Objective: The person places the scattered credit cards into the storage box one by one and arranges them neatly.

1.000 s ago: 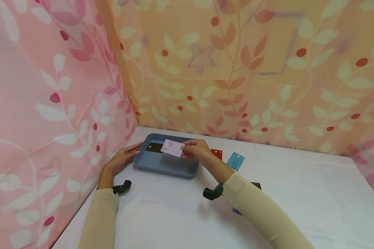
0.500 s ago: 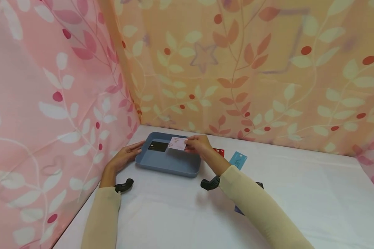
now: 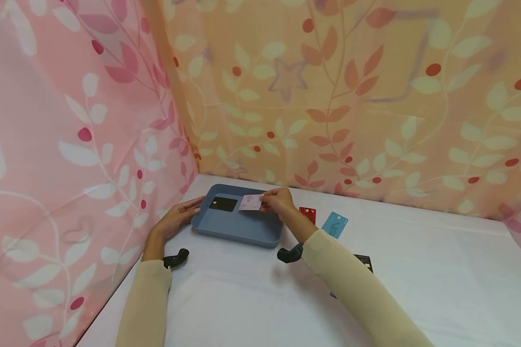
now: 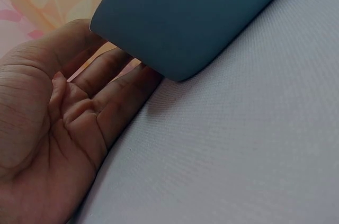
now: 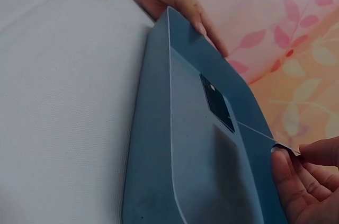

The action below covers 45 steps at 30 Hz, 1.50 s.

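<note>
Between thumb and fingers, my right hand (image 3: 280, 200) pinches a pale pink bank card (image 3: 250, 202) with a flower print, over the right half of a blue-grey tray (image 3: 230, 227). The right wrist view catches this pink card nearly edge-on, low over the tray floor and throwing a shadow. A black bank card (image 3: 223, 204) lies flat in the tray's upper left part. At the tray's left end my left hand (image 3: 176, 220) rests with relaxed fingers against the outer wall; in the left wrist view its fingertips meet the tray wall (image 4: 180, 23).
Right of the tray lie a red card (image 3: 308, 215) and a light blue card (image 3: 335, 224) on the white cloth. Another black card (image 3: 364, 261) and a blue one (image 3: 333, 295) are partly under my right sleeve. Floral fabric walls stand at the left and back.
My right hand has shifted the pink card rightward from over the black card and lowered it nearer the tray floor. The left hand stays at the tray. The head view has drifted slightly.
</note>
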Available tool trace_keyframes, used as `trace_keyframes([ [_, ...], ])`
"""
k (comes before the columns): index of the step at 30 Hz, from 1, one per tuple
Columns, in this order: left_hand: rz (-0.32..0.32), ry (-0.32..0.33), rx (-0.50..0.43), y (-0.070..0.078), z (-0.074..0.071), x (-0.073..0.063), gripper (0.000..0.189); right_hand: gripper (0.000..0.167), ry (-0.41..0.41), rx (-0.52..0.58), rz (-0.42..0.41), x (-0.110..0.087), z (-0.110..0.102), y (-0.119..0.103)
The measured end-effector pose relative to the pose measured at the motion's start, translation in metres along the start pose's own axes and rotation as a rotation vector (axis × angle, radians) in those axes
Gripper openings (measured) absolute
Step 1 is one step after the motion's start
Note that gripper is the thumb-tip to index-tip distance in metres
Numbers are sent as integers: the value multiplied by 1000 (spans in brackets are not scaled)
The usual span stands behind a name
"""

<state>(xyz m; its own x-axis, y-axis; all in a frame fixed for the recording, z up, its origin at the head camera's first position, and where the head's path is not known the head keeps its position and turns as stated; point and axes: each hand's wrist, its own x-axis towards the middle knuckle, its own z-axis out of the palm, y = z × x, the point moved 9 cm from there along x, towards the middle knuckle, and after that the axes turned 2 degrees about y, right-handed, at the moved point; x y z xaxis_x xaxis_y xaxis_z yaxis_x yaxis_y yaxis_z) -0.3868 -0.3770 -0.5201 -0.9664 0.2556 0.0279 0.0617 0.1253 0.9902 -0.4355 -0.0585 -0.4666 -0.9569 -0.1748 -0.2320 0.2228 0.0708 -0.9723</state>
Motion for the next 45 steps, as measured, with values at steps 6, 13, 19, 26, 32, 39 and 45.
trace_keyframes([
  [6, -4, 5, 13, 0, -2, -1, 54, 23, -2, 6, -14, 2, 7, 2],
  [13, -3, 3, 4, 0, -1, -1, 54, 18, 1, 28, 1, 6, 13, 6],
  [19, 3, -1, -3, -3, 1, 1, 54, 18, 16, 0, 23, 8, 13, 8],
  [26, 5, -7, -6, -3, 1, 2, 54, 17, 12, 2, 56, 10, 14, 11],
  [32, 4, -13, -38, 1, 2, 1, 54, 18, -3, -3, 87, 11, 16, 14],
  [39, -2, -8, -35, 1, 2, 0, 54, 20, -7, -22, 97, 12, 17, 16],
  [45, -3, -7, -35, 2, 3, 0, 54, 18, 5, -62, 80, 14, 16, 17],
])
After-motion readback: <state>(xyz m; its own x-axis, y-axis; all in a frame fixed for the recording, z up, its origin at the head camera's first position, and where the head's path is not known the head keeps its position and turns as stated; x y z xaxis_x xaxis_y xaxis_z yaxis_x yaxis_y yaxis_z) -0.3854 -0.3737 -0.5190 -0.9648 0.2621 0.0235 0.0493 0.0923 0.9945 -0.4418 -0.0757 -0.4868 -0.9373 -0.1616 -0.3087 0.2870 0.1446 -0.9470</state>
